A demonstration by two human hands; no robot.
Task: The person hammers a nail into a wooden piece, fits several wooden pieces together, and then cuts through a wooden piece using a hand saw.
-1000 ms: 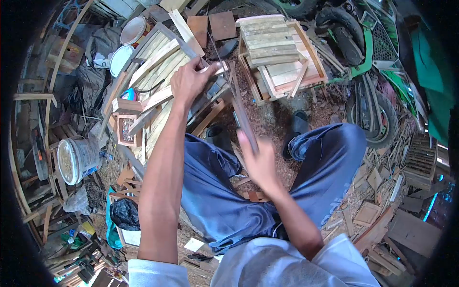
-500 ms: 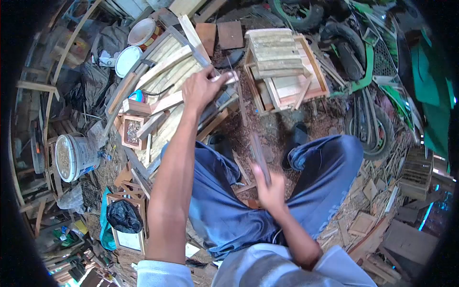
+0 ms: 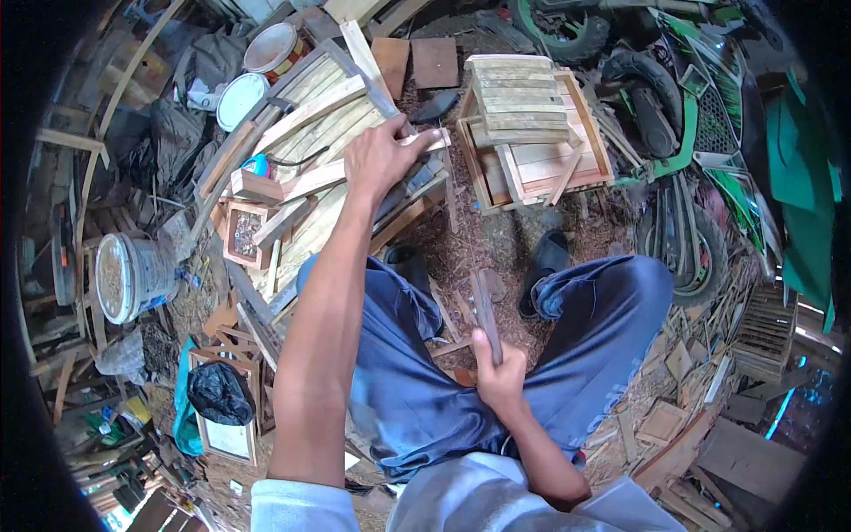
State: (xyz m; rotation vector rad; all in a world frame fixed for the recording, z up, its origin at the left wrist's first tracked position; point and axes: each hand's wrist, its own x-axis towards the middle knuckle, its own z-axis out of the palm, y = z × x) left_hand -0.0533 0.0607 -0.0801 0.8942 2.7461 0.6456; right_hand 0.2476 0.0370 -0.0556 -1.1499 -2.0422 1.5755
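Observation:
My right hand is wrapped around the dark handle of a handsaw, held low between my knees. Its thin blade is seen nearly edge-on, pointing away from me, and is hard to make out against the floor. My left hand grips a light wooden strip near its right end, pressing it on the slatted low bench. The strip's end pokes out past my thumb over the bench's right edge. Part of the strip is hidden under my fingers.
A small wooden box with little metal pieces sits on the bench beside wood blocks. Right of the bench stands a slatted wooden crate. A green motorcycle is at the right, and a white bucket at the left.
My right hand has shifted slightly back toward me with the handsaw, and its handle now shows less blurred. My left hand still holds the strip. The view has tilted slightly.

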